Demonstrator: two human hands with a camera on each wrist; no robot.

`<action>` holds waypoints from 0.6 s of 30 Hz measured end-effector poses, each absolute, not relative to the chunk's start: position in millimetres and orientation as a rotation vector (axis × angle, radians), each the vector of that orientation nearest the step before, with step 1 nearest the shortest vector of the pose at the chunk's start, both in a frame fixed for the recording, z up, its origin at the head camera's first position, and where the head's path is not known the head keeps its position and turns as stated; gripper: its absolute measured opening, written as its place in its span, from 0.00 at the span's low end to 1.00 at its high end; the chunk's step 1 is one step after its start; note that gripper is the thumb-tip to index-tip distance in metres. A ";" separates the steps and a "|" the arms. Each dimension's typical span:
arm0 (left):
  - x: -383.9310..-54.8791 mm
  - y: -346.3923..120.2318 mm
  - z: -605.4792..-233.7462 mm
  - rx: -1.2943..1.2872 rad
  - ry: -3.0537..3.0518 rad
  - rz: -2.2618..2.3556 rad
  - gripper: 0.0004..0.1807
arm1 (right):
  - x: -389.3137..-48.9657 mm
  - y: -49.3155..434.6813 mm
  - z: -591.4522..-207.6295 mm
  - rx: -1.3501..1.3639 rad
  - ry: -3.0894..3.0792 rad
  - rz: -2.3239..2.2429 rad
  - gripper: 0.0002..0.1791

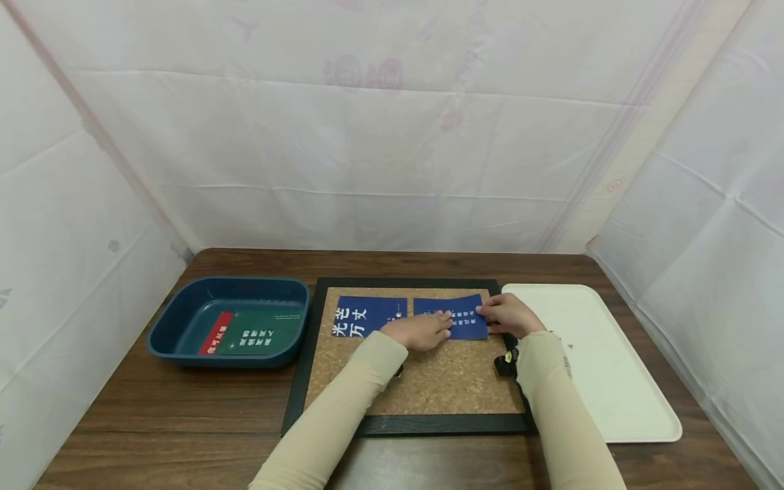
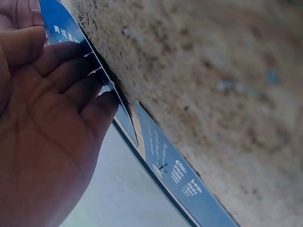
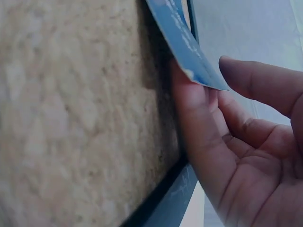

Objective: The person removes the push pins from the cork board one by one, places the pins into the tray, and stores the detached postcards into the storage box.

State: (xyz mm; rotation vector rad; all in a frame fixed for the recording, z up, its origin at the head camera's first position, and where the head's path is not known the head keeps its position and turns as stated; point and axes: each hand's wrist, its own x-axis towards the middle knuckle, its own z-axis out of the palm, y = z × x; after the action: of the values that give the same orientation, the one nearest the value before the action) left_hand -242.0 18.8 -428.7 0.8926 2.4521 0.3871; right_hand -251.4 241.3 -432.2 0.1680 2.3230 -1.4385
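Observation:
Two dark blue cards with white characters lie side by side on a black-framed corkboard [image 1: 453, 381]. My left hand [image 1: 419, 331], fingers extended, rests on the right blue card [image 1: 471, 330]. In the left wrist view its fingertips [image 2: 110, 97] meet that card, whose edge lifts off the cork. My right hand [image 1: 513, 314] holds the card's right edge; in the right wrist view the card's corner [image 3: 201, 78] lies between index finger and thumb, bent up from the board. The left blue card [image 1: 376, 313] lies flatter, with a small pin [image 2: 163, 167] near its inner end.
A dark teal basin [image 1: 229, 363] stands at the left, holding a green card [image 1: 269, 333] with a red part [image 1: 216, 333]. A white tray [image 1: 612, 367] lies at the right, beside the corkboard. White sheeting surrounds the wooden table [image 1: 184, 435].

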 end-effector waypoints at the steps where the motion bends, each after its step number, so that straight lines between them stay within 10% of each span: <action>1: -242.1 18.8 -428.7 0.895 2.452 0.386 0.26 | -251.4 240.8 -432.7 0.170 2.338 -1.431 0.16; 18: -243.6 18.5 -430.6 0.905 2.439 0.392 0.26 | -252.7 234.0 -435.3 0.235 2.441 -1.325 0.09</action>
State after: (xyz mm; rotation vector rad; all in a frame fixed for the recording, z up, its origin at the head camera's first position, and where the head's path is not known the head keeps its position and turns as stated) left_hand -243.6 18.5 -430.6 0.9055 2.4391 0.3919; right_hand -252.7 234.0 -435.3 0.2349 2.4413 -1.3249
